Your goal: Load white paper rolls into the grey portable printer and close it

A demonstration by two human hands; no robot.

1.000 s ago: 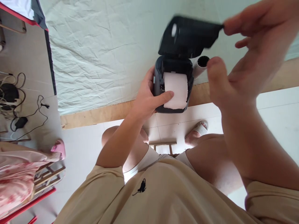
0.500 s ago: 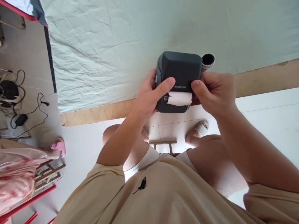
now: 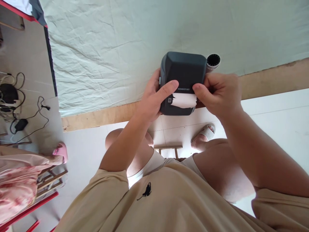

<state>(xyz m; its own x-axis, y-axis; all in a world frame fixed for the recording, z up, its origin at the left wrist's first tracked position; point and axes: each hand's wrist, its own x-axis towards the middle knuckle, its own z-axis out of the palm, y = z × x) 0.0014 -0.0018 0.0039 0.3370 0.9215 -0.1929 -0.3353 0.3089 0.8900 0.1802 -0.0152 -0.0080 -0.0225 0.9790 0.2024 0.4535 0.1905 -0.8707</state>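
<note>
A dark grey label printer (image 3: 184,71) marked NIIMBOT is held up between my hands, over the table's front edge. From its front slot sticks a torn strip of white label paper (image 3: 183,100). My left hand (image 3: 156,95) wraps round the printer's left side, thumb on the top face. On the right, my right hand (image 3: 218,93) is closed against the printer's side, its thumb pressing at the right end of the slot by the lid. The other right-hand fingers are curled, and their tips are hidden behind the printer.
A white cylindrical object with a dark round end (image 3: 213,60) stands just beyond my right hand. Pale green cloth (image 3: 101,58) covers the table, with a bare wooden edge (image 3: 101,118). Cables and a black adapter (image 3: 21,125) lie at left, near a seated person's pink slipper (image 3: 61,151).
The printer and both hands have shifted very slightly to the left and up in the view. My grip on it looks the same.
</note>
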